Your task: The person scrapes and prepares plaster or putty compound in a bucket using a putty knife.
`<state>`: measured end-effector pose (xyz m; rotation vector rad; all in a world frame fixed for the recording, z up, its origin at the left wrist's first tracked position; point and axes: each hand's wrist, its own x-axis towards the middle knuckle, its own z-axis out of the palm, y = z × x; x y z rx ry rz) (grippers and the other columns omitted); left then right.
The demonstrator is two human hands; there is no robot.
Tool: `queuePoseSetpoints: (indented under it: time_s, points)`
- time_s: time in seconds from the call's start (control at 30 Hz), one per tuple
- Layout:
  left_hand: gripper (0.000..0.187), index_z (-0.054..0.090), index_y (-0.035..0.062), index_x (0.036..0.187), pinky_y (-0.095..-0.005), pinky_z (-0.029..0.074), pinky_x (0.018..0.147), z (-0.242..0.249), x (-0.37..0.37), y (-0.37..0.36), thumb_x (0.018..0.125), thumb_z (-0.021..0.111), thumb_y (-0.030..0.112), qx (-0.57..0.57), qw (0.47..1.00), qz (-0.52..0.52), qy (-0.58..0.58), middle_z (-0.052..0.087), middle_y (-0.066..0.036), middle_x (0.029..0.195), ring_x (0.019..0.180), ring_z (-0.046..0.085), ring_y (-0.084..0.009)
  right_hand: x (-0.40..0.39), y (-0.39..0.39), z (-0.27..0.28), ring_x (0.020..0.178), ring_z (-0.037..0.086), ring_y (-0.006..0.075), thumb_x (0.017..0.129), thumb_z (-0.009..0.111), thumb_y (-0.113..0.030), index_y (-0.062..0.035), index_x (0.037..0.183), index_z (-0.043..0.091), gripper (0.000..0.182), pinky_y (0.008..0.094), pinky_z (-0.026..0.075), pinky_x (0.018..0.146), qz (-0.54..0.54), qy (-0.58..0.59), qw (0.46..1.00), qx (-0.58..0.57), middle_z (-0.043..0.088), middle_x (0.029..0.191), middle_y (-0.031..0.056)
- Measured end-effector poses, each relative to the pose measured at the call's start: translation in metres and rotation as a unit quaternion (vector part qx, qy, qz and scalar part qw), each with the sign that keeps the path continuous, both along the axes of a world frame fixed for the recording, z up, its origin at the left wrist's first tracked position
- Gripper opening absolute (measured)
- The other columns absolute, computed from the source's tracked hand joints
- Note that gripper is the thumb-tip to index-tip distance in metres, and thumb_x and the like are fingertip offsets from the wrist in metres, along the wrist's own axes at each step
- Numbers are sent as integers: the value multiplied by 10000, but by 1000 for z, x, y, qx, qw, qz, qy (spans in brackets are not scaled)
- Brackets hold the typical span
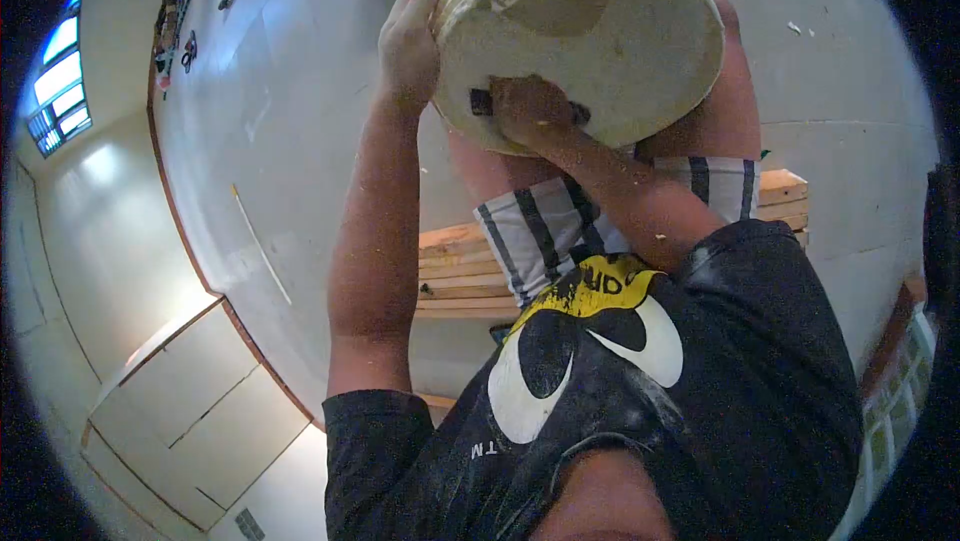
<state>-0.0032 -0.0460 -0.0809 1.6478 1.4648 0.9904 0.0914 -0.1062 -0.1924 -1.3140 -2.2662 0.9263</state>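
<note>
Bucket between both hands' fingers

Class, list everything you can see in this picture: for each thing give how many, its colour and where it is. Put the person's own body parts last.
bucket: one, off-white and smeared, top centre, tipped with its opening toward the camera
dark tool: one, blackish, inside the bucket under the right hand; its type cannot be told
wooden planks: one stack, pale wood, under the person at centre
floor: one, light grey, behind everything
shirt: one, black with a yellow and white print, bottom centre
shorts: one pair, white with dark stripes, centre
left hand: one, gripping the bucket's rim at the left
right hand: one, inside the bucket, on the dark tool
</note>
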Motion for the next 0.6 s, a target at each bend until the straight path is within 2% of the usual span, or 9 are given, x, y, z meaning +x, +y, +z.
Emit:
queuePoseSetpoints:
  time_s: [0.07,0.13,0.17,0.23,0.27,0.33,0.43,0.5,0.6]
  points:
    - [360,551,-3,1280,-259,378,979,0,-2,10,1027,374,182,37,999,-4,25,564,-71,1203,1111,510,-132,-17,4,0,786,683,360,898,490,-286,-40,1011,639,309,480,551,708,-37,22,999,-29,687,879,202]
    - [357,522,-6,1249,-331,389,984,1,-7,12,1021,379,229,-125,982,58,-128,558,-101,1184,1133,492,-187,-10,22,15,812,683,359,907,484,-346,-43,1025,649,365,500,545,729,-41,25,996,-73,685,911,205]
    - [357,522,-6,1249,-331,389,984,0,-7,2,1021,379,229,-125,982,55,-130,558,-101,1184,1133,492,-187,-5,21,26,831,682,359,916,480,-406,-45,1043,660,423,520,540,749,-30,21,992,-117,683,940,209]
    - [354,539,6,1227,-313,382,976,2,-4,1,1018,375,242,-11,999,5,42,549,-91,1175,1096,501,-164,6,14,24,795,684,364,930,467,-394,-45,1011,659,406,521,541,744,9,-3,1000,-27,687,898,209]
    - [354,539,6,1227,-313,382,976,4,-4,-5,1018,375,242,0,999,1,45,549,-91,1175,1096,501,-164,-1,4,19,789,683,364,927,472,-392,-47,995,658,398,516,544,732,-10,24,996,-81,688,888,203]
    - [295,578,-5,1048,-258,368,944,7,0,8,1019,389,221,-62,984,53,-158,524,-30,991,989,490,-123,-5,32,24,783,683,365,925,477,-389,-48,980,658,390,512,547,721,-37,57,992,-110,690,878,197]
    - [283,556,18,989,-261,350,976,5,-6,11,1016,402,254,-136,981,81,-110,548,-42,1060,1046,486,-126,1,25,33,755,678,384,915,485,-371,-32,959,654,382,511,548,718,-8,68,992,-110,682,862,221]
    - [283,560,19,1024,-263,337,998,9,-1,5,1010,414,261,-101,987,64,-107,562,-57,1129,1114,475,-133,7,19,30,746,676,388,915,484,-343,-47,949,659,346,515,546,718,29,38,995,-83,682,841,217]
    - [354,511,-18,1148,-310,325,1031,10,-1,4,973,470,287,-104,973,57,-197,525,-102,1200,1185,442,-168,-5,11,-6,744,675,389,914,484,-339,-60,953,661,333,517,545,700,1,30,998,-59,685,837,208]
